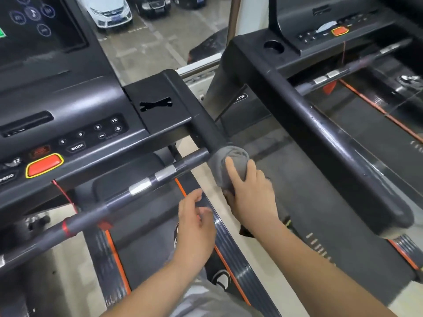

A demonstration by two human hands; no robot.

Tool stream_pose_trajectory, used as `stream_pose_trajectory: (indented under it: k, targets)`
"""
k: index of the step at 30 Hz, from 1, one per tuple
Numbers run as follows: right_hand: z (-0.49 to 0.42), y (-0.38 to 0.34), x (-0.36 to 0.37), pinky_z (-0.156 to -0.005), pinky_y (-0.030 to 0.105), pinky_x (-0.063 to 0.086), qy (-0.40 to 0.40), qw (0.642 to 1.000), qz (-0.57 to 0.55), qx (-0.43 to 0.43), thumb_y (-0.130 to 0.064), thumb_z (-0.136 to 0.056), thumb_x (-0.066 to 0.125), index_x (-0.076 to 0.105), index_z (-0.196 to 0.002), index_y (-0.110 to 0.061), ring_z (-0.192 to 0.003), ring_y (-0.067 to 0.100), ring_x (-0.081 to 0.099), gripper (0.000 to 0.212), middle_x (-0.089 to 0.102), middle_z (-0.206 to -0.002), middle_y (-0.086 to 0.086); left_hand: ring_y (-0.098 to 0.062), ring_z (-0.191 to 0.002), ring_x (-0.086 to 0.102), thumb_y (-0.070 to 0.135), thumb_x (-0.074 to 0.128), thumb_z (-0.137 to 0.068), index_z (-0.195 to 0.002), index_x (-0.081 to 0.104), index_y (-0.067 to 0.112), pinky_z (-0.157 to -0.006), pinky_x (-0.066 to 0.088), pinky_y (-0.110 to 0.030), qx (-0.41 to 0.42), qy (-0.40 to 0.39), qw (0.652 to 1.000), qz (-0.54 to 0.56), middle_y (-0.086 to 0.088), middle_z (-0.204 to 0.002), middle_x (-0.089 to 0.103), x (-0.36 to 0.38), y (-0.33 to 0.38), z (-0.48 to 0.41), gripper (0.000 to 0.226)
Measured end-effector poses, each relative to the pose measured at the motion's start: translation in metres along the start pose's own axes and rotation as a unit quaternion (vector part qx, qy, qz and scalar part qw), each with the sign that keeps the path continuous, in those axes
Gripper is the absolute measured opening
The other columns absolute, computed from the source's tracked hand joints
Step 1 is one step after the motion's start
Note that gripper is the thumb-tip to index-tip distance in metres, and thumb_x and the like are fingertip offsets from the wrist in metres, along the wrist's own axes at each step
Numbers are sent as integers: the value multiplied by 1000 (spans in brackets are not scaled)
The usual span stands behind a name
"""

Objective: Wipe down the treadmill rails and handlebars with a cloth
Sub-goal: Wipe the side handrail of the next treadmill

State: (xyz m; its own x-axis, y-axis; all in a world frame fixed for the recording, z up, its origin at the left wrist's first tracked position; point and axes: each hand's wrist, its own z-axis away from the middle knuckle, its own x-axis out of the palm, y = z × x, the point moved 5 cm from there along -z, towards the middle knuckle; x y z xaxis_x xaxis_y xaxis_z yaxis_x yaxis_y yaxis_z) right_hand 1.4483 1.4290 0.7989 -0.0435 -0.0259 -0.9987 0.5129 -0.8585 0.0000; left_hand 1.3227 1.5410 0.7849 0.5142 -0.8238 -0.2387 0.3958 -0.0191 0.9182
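A grey cloth (229, 163) is wrapped over the right side handrail (206, 129) of the treadmill I stand on. My right hand (251, 193) grips the cloth around the rail, thumb on top. My left hand (194, 223) hovers just left of it, fingers loosely curled and holding nothing, below the front crossbar handlebar (119, 197) with its silver pulse sensors. The rail's rear part is hidden under the cloth and my hand.
The console (75, 133) with a red stop button (44, 165) lies ahead on the left. A second treadmill's long black handrail (332, 145) runs close on the right. The belt (146, 225) with orange-edged side rails is below. A window ahead shows parked cars.
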Motion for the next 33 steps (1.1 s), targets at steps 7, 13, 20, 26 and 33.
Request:
stream_pose_trajectory:
  k: [7,13,20,26,33]
  targets:
    - [21,77,-32,-98,23,46,-38,744,-639,192,-8,-99,60,75,-115,-21,-116,10,63,26,72,-123,1,-9,-157,10,40,43,-108,-164,13,32,-125,10,-28,-57,-137,989,-18,11,-169,14,89,29,30,65]
    - [-3,109,-17,-77,28,51,-16,800,-527,286,-21,-99,62,72,-87,-15,-80,12,64,16,74,-86,-3,-37,-155,4,66,43,-97,-157,-27,14,-127,9,-49,-207,-61,974,-73,-22,-168,-13,148,48,-17,106]
    - [8,114,1,-68,35,40,-37,764,-549,336,-29,-88,58,61,-86,-1,-69,16,51,28,60,-73,0,-40,-139,45,71,46,-95,-156,25,5,-113,34,-44,-245,116,957,105,-20,-157,40,104,41,-101,92]
    - [59,136,-1,-72,30,47,-64,826,-462,315,-38,-98,55,66,-90,-4,-72,11,54,37,61,-74,3,-36,-143,41,84,39,-88,-159,26,10,-118,28,-47,-268,139,936,181,-11,-162,37,104,32,-104,104]
    - [148,175,7,-71,34,43,-21,813,-451,368,-50,-95,51,61,-85,3,-68,12,49,55,54,-71,-3,-32,-141,45,79,50,-87,-157,29,16,-113,33,-37,-245,92,956,135,-11,-156,44,154,-1,31,96]
